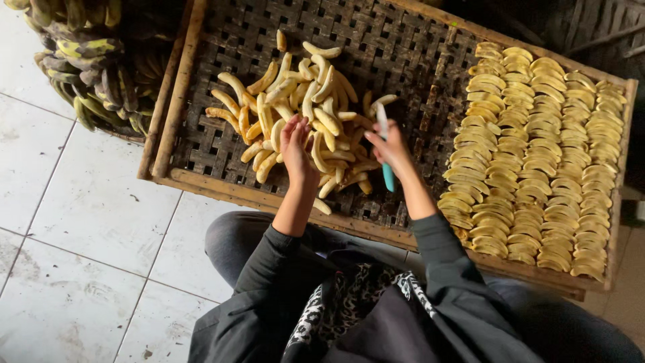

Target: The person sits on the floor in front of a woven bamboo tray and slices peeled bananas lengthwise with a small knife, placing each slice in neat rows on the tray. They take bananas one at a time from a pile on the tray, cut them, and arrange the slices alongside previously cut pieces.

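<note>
Left hand [295, 144] fingers spread over the peeled bananas [302, 107], selecting one. Right hand [390, 149] fingers pinch a teal-handled knife [385, 151], blade upward, clear of the fruit; arranged slices [537, 154] beyond.

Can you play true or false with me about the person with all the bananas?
1. The right hand holds a teal-handled knife. True.
2. The left hand rests on the floor. False: it reaches into the pile of peeled bananas.
3. The neat rows of banana slices lie on the tray's left side. False: on its right.
4. The woven tray has a wooden frame. True.
5. Unpeeled bananas sit at top left. True.
</note>
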